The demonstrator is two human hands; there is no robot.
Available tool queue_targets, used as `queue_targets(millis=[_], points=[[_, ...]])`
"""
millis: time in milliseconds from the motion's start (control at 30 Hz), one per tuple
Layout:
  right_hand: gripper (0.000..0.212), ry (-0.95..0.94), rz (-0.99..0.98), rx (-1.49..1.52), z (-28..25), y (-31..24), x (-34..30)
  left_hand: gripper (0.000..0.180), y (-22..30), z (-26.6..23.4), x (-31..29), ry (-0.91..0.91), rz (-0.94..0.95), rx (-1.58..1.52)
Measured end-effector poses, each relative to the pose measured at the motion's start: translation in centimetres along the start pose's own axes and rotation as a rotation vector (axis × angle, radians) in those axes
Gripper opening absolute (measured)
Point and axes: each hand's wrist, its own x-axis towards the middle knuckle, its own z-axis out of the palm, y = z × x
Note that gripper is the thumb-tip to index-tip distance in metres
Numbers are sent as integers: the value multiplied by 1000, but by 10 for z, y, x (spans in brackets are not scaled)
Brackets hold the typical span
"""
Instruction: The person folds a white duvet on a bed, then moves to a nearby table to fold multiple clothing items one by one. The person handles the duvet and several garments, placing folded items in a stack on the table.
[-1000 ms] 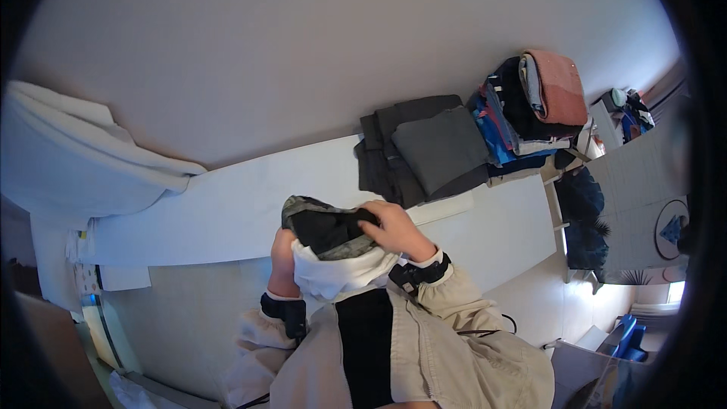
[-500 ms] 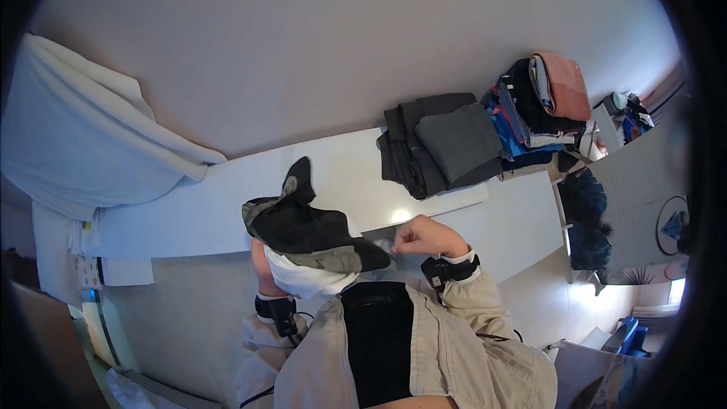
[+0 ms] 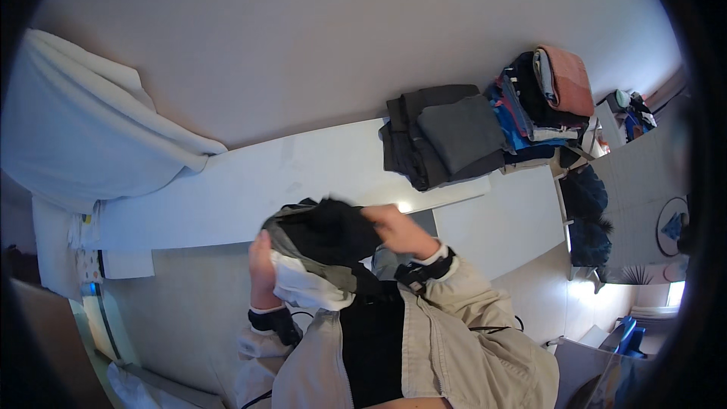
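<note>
A person in a beige jacket (image 3: 485, 341) stands at a long white table (image 3: 189, 208), holding a crumpled cloth bundle (image 3: 322, 235) close in front of the chest. Seen from above, it overlaps the table's near edge. The bundle is black on top with a grey-green border, and white cloth (image 3: 307, 284) hangs beneath its left part.

Its long axis runs mainly left to right, sloping from the far left down toward the person's chest at the right. Its folds are too jumbled to tell which end is the top.

The left hand (image 3: 262, 273) holds the bundle's left end, thumb side up, its fingers mostly hidden by fabric. The right hand (image 3: 401, 229) pinches the black cloth at the right end, fingertips slightly blurred.

Beyond the right hand lie folded dark grey clothes (image 3: 458, 136), just beside a taller multicoloured clothes stack (image 3: 530, 98) topped with salmon-coloured fabric. At far left, a white blanket (image 3: 98, 121) drapes in broad folds.
</note>
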Motion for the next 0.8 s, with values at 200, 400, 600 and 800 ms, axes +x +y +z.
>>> queue_targets(millis=[200, 400, 600, 800], points=[[34, 953, 63, 642, -74, 45, -48, 40, -6, -83, 39, 79, 84, -238], [28, 891, 56, 583, -92, 74, -50, 49, 64, -40, 79, 276, 418, 343], [44, 570, 88, 371, -79, 63, -55, 51, 115, 5, 85, 204, 476, -177], [37, 188, 624, -423, -85, 133, -90, 30, 35, 29, 82, -175, 277, 579]])
